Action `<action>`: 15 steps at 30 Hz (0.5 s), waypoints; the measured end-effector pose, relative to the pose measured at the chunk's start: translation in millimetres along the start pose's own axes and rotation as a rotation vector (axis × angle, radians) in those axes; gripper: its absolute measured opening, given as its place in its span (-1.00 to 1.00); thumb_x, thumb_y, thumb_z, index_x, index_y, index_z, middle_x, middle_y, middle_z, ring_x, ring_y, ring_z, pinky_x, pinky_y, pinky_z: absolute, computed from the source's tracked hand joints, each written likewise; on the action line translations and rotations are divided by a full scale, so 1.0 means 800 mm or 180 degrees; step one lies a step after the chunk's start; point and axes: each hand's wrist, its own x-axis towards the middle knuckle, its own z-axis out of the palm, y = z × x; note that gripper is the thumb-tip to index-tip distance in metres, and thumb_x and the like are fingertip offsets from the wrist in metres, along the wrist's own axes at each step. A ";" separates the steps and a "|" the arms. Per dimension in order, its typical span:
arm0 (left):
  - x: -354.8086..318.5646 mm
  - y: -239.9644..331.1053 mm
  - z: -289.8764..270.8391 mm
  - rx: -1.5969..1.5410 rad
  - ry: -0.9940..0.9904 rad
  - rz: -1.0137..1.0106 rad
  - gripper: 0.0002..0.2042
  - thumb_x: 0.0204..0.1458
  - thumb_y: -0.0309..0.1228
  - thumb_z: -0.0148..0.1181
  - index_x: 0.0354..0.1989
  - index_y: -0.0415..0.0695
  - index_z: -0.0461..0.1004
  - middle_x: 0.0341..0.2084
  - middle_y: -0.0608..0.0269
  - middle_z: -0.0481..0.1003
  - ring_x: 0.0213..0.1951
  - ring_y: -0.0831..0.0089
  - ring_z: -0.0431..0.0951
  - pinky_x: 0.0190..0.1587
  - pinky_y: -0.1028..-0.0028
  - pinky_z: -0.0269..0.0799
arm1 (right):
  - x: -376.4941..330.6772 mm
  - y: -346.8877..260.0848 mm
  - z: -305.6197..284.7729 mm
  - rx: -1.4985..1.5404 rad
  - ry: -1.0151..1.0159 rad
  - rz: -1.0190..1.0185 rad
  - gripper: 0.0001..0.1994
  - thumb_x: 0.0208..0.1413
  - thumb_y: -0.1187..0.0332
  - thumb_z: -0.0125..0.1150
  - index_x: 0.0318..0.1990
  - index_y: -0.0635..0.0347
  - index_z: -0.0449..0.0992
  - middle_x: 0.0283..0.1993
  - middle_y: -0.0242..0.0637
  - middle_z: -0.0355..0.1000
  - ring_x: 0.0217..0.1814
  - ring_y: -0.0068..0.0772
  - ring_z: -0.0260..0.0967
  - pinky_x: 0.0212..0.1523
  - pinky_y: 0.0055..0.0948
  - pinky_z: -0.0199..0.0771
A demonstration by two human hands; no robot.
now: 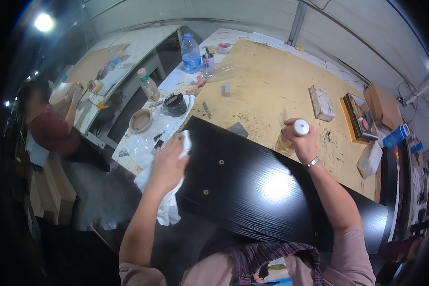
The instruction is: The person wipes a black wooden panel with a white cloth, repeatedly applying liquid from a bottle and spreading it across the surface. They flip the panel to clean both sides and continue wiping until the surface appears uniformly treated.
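Purple-striped woven fabric (277, 250) crosses the wearer's chest, near a glossy black wood-grained board (238, 190) on the tan worktop (271, 76). At its left end, the left hand's (168, 166) grip seems closed on crumpled white cloth (169, 210); the right hand (304, 143) grips a white-capped clear bottle (284, 146).

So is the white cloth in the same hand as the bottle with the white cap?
No, the white cloth is under the left hand, while the right hand grips the white-capped bottle.
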 end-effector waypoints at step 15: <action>0.137 -0.136 0.027 0.0896 0.0941 0.0498 -0.76 0.10 -0.50 0.07 -0.09 -0.30 0.53 -0.24 -0.24 0.53 -0.16 -0.16 0.53 -0.11 -0.02 0.40 | 0.006 0.018 0.021 -0.0821 0.0680 0.0443 -0.67 -0.19 0.18 0.46 -0.28 0.16 0.62 -0.21 -0.01 0.57 -0.14 0.05 0.53 -0.11 -0.11 0.54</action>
